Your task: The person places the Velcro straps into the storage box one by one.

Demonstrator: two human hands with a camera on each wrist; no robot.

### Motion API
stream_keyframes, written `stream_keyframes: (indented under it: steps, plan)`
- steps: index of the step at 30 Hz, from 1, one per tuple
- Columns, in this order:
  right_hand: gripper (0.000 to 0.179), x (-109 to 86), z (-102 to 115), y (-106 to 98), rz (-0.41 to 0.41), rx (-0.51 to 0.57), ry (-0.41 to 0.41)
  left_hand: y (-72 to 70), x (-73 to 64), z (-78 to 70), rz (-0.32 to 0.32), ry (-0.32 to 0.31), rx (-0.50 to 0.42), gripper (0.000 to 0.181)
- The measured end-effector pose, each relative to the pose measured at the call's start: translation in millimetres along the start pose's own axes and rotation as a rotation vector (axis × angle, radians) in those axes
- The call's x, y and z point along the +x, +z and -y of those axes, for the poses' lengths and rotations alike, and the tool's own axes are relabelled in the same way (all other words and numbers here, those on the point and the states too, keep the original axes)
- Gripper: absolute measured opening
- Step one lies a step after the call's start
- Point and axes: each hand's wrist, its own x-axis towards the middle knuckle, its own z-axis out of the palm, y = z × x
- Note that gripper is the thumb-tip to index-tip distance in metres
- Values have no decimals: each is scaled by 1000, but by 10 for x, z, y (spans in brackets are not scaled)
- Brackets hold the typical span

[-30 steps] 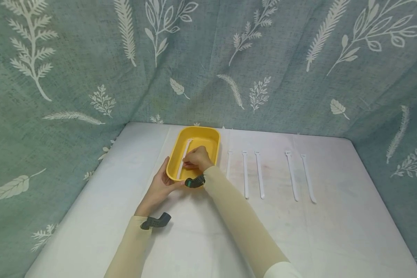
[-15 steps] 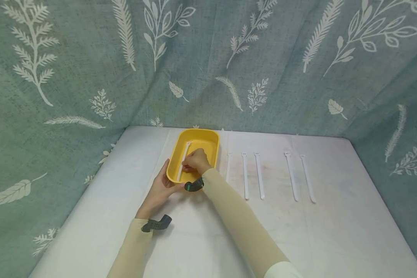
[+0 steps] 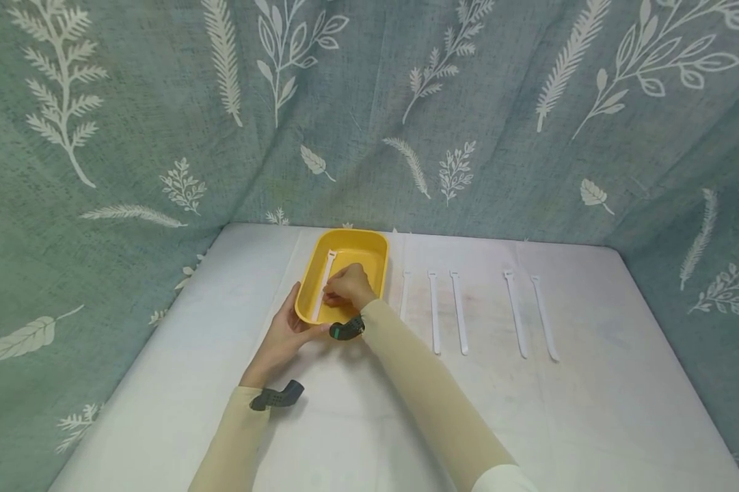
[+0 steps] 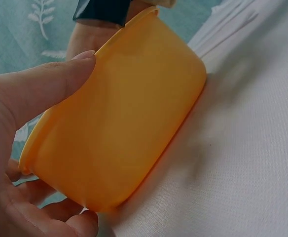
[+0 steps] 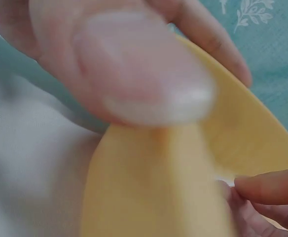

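A yellow tray (image 3: 355, 239) stands on the white table. My left hand (image 3: 283, 342) grips its near-left corner; in the left wrist view the thumb (image 4: 60, 84) presses the rim and the other fingers curl below it. Inside the tray, a white cable tie (image 3: 329, 265) with a slotted head lies lengthwise near the left wall. My right hand (image 3: 352, 283) reaches in and pinches this tie near its middle, fingertips bunched together. The right wrist view shows the left thumb large and blurred, with the right fingers (image 5: 272, 190) low at the right; the tie is mostly hidden there.
Right of the tray, several white cable ties lie apart on the cloth: one close by, partly behind the right sleeve (image 3: 406, 294), a pair (image 3: 459, 314) beside it, and two farther right (image 3: 517, 314). A green leaf-patterned curtain (image 3: 369, 137) hangs behind and at both sides.
The tie's far end, seen narrow before, now shows its flat slotted head facing up. Both hands keep nearly the same places; the head view has shifted slightly.
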Motion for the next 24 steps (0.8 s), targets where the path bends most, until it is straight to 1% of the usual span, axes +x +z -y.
stream_keyframes:
  steps: [5, 11, 16, 20, 24]
  plan:
    - [12, -15, 56, -109, 22, 13, -35, 0, 13, 2, 1, -3, -28, 118]
    - [14, -42, 166, -249, 55, -8, -79, 1, 5, -13, -2, -16, -22, 119]
    - [20, -120, 255, -374, 98, -5, -76, 6, 3, -22, -2, -34, 3, 119]
    - [24, -219, 342, -474, 110, 2, -74, 3, 5, -16, -3, -26, 9, 119]
    - [24, -293, 405, -589, 120, 13, -100, 4, 10, -13, -2, -15, 4, 119]
